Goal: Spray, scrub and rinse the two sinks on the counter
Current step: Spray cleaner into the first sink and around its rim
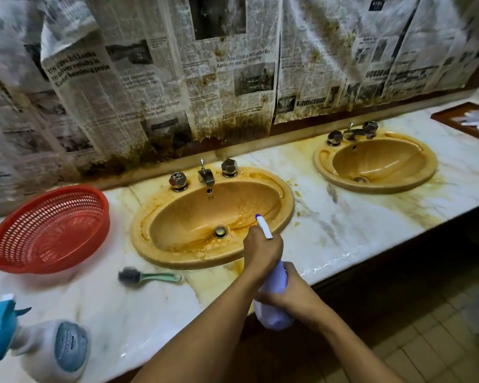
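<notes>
Arms reach forward side by side: left hand (263,251) grips the spray bottle (274,316) at its trigger neck, right hand (295,294) wraps its body, nozzle over the near sink (188,261)

Dim warm light, blurred wide-angle edges, wet counter (343,252) glare.

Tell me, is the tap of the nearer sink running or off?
Off. No stream of water falls from the tap into the nearer sink, and none runs at its drain.
</notes>
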### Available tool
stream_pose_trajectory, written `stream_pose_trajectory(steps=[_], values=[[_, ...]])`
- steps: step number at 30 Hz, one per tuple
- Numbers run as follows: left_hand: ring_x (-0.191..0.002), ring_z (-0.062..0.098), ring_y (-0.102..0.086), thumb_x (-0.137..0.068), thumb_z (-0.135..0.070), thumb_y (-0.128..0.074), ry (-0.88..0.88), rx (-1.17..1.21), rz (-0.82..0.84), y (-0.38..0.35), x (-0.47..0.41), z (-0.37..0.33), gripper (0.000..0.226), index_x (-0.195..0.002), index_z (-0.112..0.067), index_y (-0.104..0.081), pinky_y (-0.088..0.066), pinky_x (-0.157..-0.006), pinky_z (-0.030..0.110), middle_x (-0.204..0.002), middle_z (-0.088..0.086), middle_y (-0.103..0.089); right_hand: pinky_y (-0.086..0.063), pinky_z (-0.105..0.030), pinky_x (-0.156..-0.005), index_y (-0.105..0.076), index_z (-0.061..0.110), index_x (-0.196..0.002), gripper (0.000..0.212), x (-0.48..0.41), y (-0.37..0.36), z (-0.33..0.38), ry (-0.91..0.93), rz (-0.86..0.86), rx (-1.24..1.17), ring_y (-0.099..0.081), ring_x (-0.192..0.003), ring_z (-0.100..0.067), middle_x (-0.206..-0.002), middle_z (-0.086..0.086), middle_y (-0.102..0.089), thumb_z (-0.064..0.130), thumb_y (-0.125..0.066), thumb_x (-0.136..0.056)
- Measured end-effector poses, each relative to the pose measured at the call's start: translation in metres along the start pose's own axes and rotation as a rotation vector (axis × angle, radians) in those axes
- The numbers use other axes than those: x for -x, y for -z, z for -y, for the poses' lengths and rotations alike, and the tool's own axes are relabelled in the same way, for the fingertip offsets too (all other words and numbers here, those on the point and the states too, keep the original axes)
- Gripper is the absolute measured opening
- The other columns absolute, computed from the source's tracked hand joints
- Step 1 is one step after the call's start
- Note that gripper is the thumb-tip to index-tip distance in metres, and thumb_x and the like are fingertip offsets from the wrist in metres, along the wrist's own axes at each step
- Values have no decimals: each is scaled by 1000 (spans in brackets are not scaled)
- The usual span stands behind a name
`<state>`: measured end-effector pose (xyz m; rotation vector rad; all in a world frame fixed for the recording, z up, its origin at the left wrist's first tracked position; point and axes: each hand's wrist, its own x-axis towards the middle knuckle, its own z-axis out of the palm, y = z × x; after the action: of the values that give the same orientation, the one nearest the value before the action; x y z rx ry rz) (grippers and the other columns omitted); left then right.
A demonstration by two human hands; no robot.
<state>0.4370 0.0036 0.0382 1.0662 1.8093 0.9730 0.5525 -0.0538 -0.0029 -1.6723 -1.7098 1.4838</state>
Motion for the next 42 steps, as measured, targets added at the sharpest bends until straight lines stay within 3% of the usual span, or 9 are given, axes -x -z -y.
stream_pose_trajectory(steps=[5,12,15,18,21,24,26,35,42], values=[[-71,41,-43,-86,-8,-47,10,-55,2,7,-5,7,17,-70,-10,-42,-32,-62,36,-68,6,-48,-56,-37,-95,-63,31,-116,77,-7,-9,-2,15,-13,74,-68,-105,-6,-112,9,-73,65,-87,-52],[-78,30,-54,-88,-16,-49,99,35,4,1,-6,3,18,-97,-3,-59,-35,-60,34,-83,7,-59,-54,-34,-101,-61,33,-123,70,-10,7,-3,54,43,27,-67,-107,-1,-116,13,-71,52,-91,-63],[-66,23,-53,-85,-17,-48,127,23,47,-6,-4,-4,9,-80,-10,-52,-35,-56,31,-75,5,-56,-54,-38,-101,-60,34,-124,76,-14,17,-12,76,51,51,-67,-109,-4,-117,12,-72,59,-90,-58],[-74,34,-70,-70,-23,-42,158,28,31,-20,1,-11,13,-70,-12,-49,-47,-60,34,-73,12,-64,-55,-39,-99,-62,32,-122,74,-15,31,-23,80,89,38,-69,-108,-5,-116,11,-73,56,-91,-58],[-66,32,-60,-82,-14,-47,146,33,1,-38,8,-20,10,-73,-10,-51,-39,-55,31,-74,14,-64,-55,-36,-99,-61,36,-123,66,-12,49,-33,95,130,23,-69,-106,-3,-113,12,-74,52,-90,-65],[-56,22,-37,-82,-12,-49,134,42,22,-56,17,-28,15,-70,-14,-39,-27,-52,30,-61,3,-43,-53,-22,-93,-62,34,-121,53,-6,79,-41,102,185,-6,-69,-106,1,-113,12,-74,32,-89,-76],[-59,23,-43,-71,-20,-47,145,44,13,-70,24,-33,8,-70,-14,-42,-33,-57,31,-62,6,-45,-52,-17,-90,-63,32,-121,52,-1,100,-46,124,230,-3,-68,-107,1,-114,13,-74,24,-89,-77],[-78,40,-70,-68,-28,-43,168,79,-135,-111,46,-45,15,-70,-14,-47,-47,-62,37,-70,19,-60,-54,-27,-100,-64,30,-124,60,7,151,-57,196,387,31,-69,-109,-2,-115,13,-75,33,-92,-71],[-62,28,-46,-62,-26,-40,128,37,-190,-111,63,-61,12,-64,-15,-43,-35,-60,35,-62,10,-50,-54,-40,-104,-66,27,-124,68,13,159,-58,192,455,2,-69,-112,-10,-118,7,-75,39,-92,-63]])
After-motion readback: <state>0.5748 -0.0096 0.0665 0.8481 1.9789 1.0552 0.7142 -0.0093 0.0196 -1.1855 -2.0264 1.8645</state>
